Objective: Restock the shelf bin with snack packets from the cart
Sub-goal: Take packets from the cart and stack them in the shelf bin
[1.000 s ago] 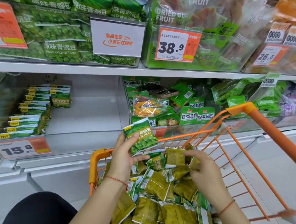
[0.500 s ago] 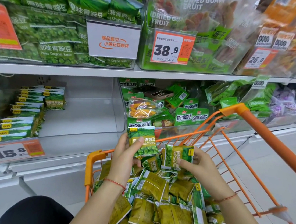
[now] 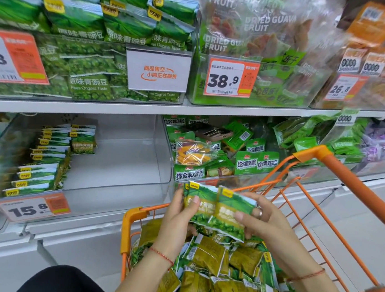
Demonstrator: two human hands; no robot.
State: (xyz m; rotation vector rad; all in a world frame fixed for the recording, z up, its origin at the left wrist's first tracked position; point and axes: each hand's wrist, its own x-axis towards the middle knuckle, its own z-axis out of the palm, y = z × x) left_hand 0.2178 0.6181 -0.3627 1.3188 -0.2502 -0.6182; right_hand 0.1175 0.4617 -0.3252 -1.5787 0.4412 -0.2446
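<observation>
Two packets [image 3: 215, 210] sit side by side above the cart [image 3: 349, 183], the left hand [image 3: 179, 218] gripping one edge and the right hand [image 3: 264, 224] pinching the other. At 10 o'clock, the bin [image 3: 123, 162] holds a packet row along its left wall.

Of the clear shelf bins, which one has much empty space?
The lower-left bin, above the 15.8 price tag: packets fill only its left side. The others are full.
</observation>
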